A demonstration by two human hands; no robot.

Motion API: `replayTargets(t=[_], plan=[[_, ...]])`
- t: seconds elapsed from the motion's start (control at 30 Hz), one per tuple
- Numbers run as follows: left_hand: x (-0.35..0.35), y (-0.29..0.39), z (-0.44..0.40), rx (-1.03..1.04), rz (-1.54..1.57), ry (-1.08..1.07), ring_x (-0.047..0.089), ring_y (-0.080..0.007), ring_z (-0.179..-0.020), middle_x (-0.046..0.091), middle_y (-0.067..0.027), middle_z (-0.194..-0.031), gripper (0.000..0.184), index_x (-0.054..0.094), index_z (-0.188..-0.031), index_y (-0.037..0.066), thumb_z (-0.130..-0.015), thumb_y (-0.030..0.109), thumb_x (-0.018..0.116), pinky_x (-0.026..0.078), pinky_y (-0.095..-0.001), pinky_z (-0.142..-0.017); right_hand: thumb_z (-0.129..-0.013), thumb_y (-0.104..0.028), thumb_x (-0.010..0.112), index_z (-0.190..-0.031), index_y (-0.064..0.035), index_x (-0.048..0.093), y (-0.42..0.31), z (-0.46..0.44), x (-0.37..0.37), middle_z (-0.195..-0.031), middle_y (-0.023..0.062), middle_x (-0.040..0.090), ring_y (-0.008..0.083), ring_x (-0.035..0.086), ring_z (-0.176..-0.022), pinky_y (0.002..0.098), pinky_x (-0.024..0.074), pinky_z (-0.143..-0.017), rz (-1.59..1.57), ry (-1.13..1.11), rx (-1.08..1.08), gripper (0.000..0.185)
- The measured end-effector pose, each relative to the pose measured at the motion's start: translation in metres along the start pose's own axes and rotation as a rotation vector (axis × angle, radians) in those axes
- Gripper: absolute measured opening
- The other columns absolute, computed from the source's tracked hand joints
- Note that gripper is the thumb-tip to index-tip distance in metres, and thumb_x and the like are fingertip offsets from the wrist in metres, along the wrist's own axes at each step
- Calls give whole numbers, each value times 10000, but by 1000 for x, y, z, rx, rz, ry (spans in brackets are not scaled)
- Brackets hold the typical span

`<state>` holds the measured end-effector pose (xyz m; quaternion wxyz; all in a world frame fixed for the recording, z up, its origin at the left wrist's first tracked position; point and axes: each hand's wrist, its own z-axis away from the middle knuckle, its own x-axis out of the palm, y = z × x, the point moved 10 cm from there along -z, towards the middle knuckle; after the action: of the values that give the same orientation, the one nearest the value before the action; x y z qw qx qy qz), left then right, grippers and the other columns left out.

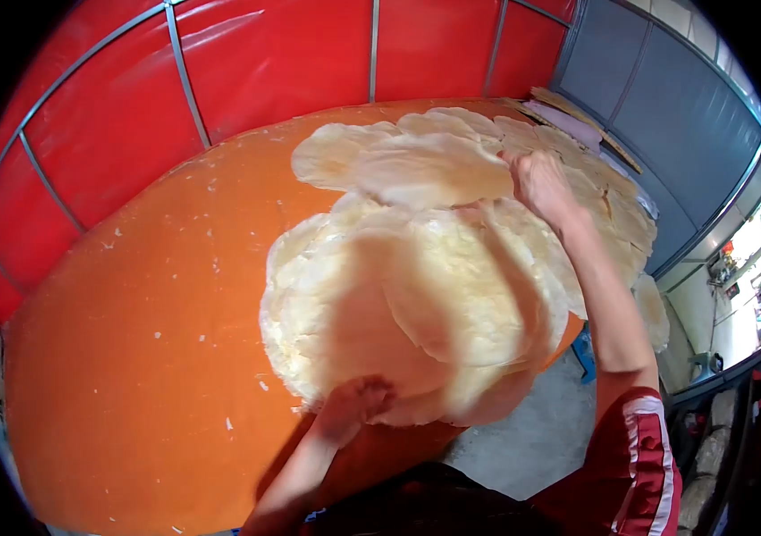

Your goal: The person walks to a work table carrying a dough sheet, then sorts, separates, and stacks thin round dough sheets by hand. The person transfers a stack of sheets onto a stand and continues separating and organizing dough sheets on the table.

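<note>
We work at a big orange table [148, 313] that fills much of the frame. Our right grip [543, 186] is in the upper right part of the frame. Its fingers are closed on the right edge of a thin, pale sheet [425, 170]. This sheet is wide and has a wavy edge, and it lies in the upper middle of the frame, over the top of other sheets.

Our left grip [353, 409] is low in the middle of the frame, at the bottom left edge of the big pile [479, 295]. It is let go, with its fingers loose and a bit blurry. We cannot tell if it touches the pile.

The big pile is made of thin, round sheets that lie on top of each other, in the middle of the frame. Dark shadows fall across it. More flat sheets [617, 214] lie on the right side, past our right arm. Little white bits are spread over the orange on the left.

Up at the top we see a red wall [282, 45] with metal bars, and a gray wall [657, 116] at the upper right. The gray floor [523, 438] shows at the lower right.
</note>
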<state>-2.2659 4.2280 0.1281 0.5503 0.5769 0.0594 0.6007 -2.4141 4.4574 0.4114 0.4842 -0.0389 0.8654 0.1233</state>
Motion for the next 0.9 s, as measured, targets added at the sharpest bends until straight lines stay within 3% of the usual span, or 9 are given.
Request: replayTargets(t=[0.13, 0.23, 0.3, 0.37, 0.5, 0.67, 0.73, 0.8, 0.9], plan=[[-3, -28, -88, -153, -3, 117, 537, -208, -820, 542, -104, -895, 201, 489, -969, -10, -795, 89, 476, 448, -322, -739, -628, -67, 484, -746, -54, 545, -77, 76, 48, -679, 117, 568, 236, 560, -656, 346, 443, -565, 245, -71, -240, 134], [-17, -36, -124, -134, 105, 202, 545, -191, -764, 555, -90, -856, 176, 516, -931, -8, -789, 93, 486, 459, -288, -678, -621, -73, 484, -790, -46, 525, -75, 142, 159, -717, 93, 552, 262, 542, -691, 338, 441, -604, -22, -530, -94, 176], [-6, -15, -132, -15, -301, 92, 546, -173, -741, 559, -97, -839, 175, 533, -902, -15, -775, 102, 507, 460, -266, -640, -626, -79, 480, -808, -41, 519, -85, 164, 185, -745, 94, 547, 270, 535, -717, 341, 441, -625, -100, -746, -42, 190], [-18, -23, -151, 8, -338, 83, 537, -158, -709, 550, -95, -839, 187, 507, -904, -9, -766, 115, 524, 455, -259, -606, -650, -93, 469, -845, -30, 508, -89, 155, 161, -871, 115, 540, 276, 515, -819, 353, 430, -671, -154, -399, 78, 209], [-30, -31, -165, 15, -204, 244, 539, -158, -714, 525, -104, -824, 264, 449, -925, -18, -760, 159, 555, 462, -270, -591, -689, -130, 470, -962, 0, 492, -116, 186, 173, -1045, 153, 492, 288, 472, -950, 356, 417, -732, -213, -562, 183, 303], [12, 5, -148, 100, -7, 56, 544, -181, -730, 514, -110, -800, 272, 433, -919, -15, -768, 175, 557, 464, -277, -617, -710, -170, 498, -1107, 59, 408, -135, 183, 137, -1144, 189, 435, 324, 439, -1020, 398, 382, -812, -188, -240, 152, 467], [14, 10, -142, 153, 32, -46, 545, -185, -728, 514, -106, -781, 271, 441, -906, -15, -766, 181, 565, 462, -273, -622, -691, -102, 529, -945, -8, 527, -105, 177, 153, -806, 198, 558, 305, 564, -698, 374, 452, -588, -386, -215, 251, 270], [-11, 49, -124, 416, -690, 83, 536, -163, -693, 505, -87, -709, 209, 463, -863, -12, -744, 129, 562, 445, -247, -583, -697, -91, 537, -769, -45, 558, -49, 155, 157, -589, 163, 530, 305, 520, -500, 372, 417, -462, -315, -337, 390, 88], [-68, 97, -82, 672, -1147, 541, 511, -146, -645, 491, -71, -654, 154, 480, -820, -10, -704, 72, 540, 425, -244, -557, -736, -141, 533, -619, -41, 497, 73, 104, 99, -586, 106, 438, 174, 451, -604, 291, 390, -558, -844, 29, 599, 158]])
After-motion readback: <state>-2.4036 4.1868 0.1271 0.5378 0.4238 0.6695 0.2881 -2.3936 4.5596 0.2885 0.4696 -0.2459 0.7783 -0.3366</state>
